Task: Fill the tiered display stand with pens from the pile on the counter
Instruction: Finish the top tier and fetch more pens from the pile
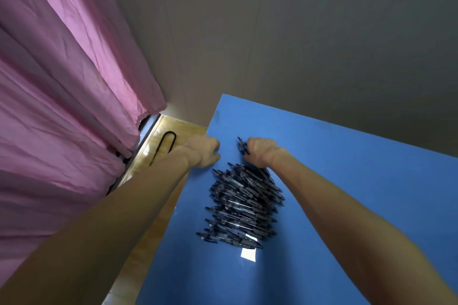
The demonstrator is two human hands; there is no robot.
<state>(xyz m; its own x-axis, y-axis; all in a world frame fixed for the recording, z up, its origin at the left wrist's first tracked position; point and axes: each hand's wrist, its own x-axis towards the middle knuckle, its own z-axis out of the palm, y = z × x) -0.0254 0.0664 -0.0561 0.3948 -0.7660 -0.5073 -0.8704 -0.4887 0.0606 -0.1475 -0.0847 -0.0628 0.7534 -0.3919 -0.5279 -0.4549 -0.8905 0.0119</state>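
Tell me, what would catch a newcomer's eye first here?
Probably the pink curtain filling the left side, against the bright blue counter at lower right. On the counter lies a dark pile of pens, and just beyond it the right hand grips a bunch of pens. The left hand rests at the counter's left edge.

Tabletop (347,181) under both hands: smooth blue, glossy. Pens (244,203) near right hand: dark shiny plastic. Curtain (62,82) left of left hand: matt, creased pink cloth.
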